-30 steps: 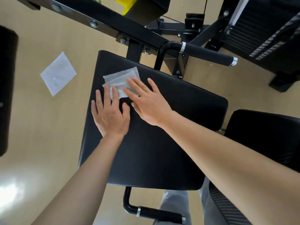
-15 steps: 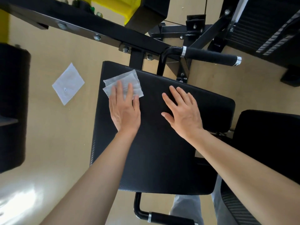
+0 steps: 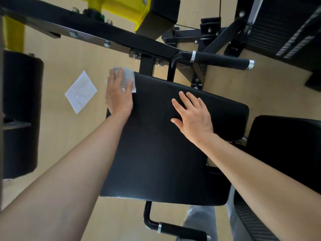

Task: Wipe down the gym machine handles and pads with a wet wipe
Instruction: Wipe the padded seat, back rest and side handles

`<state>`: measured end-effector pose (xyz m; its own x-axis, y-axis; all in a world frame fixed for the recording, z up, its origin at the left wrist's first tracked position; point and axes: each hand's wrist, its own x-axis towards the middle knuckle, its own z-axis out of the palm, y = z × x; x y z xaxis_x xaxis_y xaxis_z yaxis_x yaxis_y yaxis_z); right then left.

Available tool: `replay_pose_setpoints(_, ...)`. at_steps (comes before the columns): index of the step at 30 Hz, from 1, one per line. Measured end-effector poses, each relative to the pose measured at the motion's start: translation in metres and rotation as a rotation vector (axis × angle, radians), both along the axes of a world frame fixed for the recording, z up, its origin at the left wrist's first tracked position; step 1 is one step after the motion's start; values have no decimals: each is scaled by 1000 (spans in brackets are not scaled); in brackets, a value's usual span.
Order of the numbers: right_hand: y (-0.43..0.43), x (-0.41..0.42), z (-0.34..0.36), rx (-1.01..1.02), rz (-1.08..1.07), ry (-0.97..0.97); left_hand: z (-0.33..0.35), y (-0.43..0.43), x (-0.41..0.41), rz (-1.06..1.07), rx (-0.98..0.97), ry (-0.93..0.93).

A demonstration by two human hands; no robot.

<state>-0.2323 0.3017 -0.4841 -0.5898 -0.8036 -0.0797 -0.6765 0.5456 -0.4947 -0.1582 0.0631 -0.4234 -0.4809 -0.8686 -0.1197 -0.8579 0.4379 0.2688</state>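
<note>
At the far left stands a black padded roller (image 3: 20, 115), with a yellow frame post (image 3: 13, 32) above it. A white square sheet (image 3: 80, 92) lies on the wooden floor (image 3: 66, 146) beside it; it carries a small mark near its middle, too small to read.

The left hand (image 3: 119, 96) lies flat on the wet wipe (image 3: 127, 75), fingers straight and close together, pressing it onto the far left corner of the seat pad (image 3: 156, 145). The wipe is white, thin and creased. Part of it shows past the fingertips and part beside the thumb, and it overhangs the pad's left edge. The fingertips are blurred.

The seat pad is black with a fine woven texture and rounded corners. A black frame beam (image 3: 97, 32) with bolts crosses above it.

The right hand (image 3: 192, 115) rests palm down on the pad's upper right part, fingers spread and holding nothing.

A black foam-covered handle (image 3: 220, 60) with silver end rings juts out beyond the pad's far edge. A second such handle (image 3: 182, 231) sits below its near edge. At the right edge is another black pad (image 3: 286, 145).
</note>
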Motion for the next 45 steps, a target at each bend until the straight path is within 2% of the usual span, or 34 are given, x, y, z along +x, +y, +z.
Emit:
replay_pose_setpoints(4, -1, 1, 4, 26, 7, -13, -9, 46, 59, 92, -106, -74)
replay_pose_setpoints(10, -2, 4, 2, 34, 1, -20, -19, 119, 140, -41, -177, -197)
replay_pose_setpoints(14, -1, 4, -1, 22, 0, -11, -23, 113, 125, -222, -209, -323)
replay_pose_setpoints(19, 2, 5, -5, -9, 1, 2, -21, 85, 80, -471, -189, -353)
replay_pose_setpoints(21, 3, 4, -7, -29, 7, 10, -18, 75, 78, -429, -186, -366)
replay_pose_setpoints(25, 6, 3, -10, -39, 19, 22, -7, 65, 101, -78, -125, -395)
replay_pose_setpoints(27, 5, 4, -11, -37, 19, 28, -7, 75, 118, -63, -139, -394)
replay_pose_setpoints(31, 8, 3, -14, -59, 16, 37, -23, 124, 140, -263, -215, -398)
replay_pose_setpoints(36, 16, -3, -19, -103, 51, 65, -43, 185, 143, -743, -193, -457)
replay_pose_setpoints(38, 18, -4, -20, -104, 58, 70, -43, 183, 145, -822, -186, -463)
replay_pose_setpoints(41, 21, -6, -22, -137, 63, 77, -35, 164, 152, -720, -202, -440)
replay_pose_setpoints(45, 24, -8, -24, -138, 64, 73, -19, 129, 167, -392, -222, -411)
